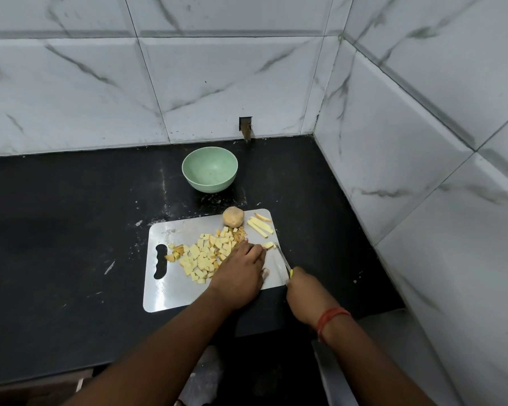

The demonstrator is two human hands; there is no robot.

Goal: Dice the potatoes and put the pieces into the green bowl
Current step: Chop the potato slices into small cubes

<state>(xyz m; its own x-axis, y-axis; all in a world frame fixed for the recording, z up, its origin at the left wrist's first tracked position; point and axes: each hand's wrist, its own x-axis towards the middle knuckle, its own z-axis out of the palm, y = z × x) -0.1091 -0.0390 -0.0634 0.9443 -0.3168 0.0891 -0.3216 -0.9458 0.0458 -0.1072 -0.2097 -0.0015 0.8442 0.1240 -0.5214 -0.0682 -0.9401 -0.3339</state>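
A steel cutting board lies on the black counter. A heap of diced potato pieces covers its middle. An uncut potato sits at the board's far edge, with several potato strips to its right. My left hand presses down on a potato strip whose end pokes out past the fingertips. My right hand grips a knife with a yellow handle, its blade beside that strip. The green bowl stands beyond the board and looks empty.
Marble-look tiled walls close the counter at the back and on the right. A small dark opening sits in the back wall behind the bowl. The counter's front edge runs at the lower left.
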